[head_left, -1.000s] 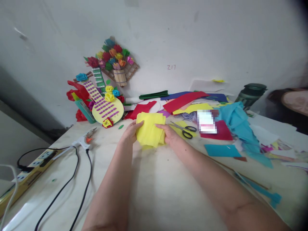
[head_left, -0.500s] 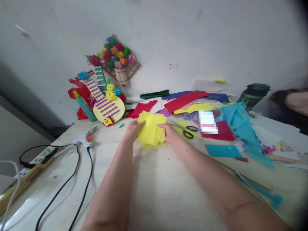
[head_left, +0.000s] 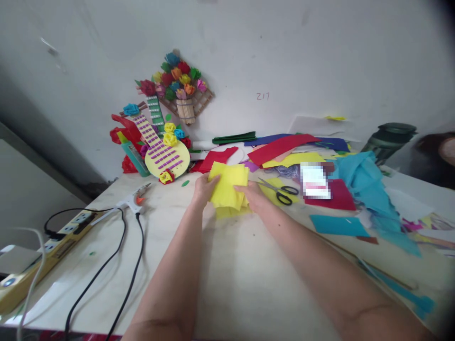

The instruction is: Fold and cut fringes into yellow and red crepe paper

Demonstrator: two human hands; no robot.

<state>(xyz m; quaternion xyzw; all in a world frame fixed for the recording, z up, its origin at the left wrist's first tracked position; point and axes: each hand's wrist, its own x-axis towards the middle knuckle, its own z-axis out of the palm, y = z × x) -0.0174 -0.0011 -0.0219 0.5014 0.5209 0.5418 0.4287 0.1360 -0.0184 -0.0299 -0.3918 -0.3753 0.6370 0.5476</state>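
Observation:
Between my two hands is a stack of thin yellow crepe paper (head_left: pixel 229 185), its edges uneven and its lower layers hanging a little. My left hand (head_left: pixel 205 189) pinches the stack's left edge, thumb on top. From the right, my right hand (head_left: pixel 250 194) grips the other edge the same way, its fingers partly hidden behind the paper. Black-handled scissors (head_left: pixel 283 192) lie just right of my right hand, on another yellow piece (head_left: pixel 273 183).
A hot glue gun (head_left: pixel 133 203) and its black cord lie left, near a power strip (head_left: pixel 64 244). Behind stand a paper-flower guitar (head_left: pixel 167 158) and a glue bottle (head_left: pixel 134 158). Colored paper strips (head_left: pixel 284 149), blue crepe paper (head_left: pixel 366 184) and a dark green bottle (head_left: pixel 389 142) sit right.
The view has shifted slightly, so most things appear farther right. Both hands keep hold of the yellow paper, whose top layers now look straighter and more squared.

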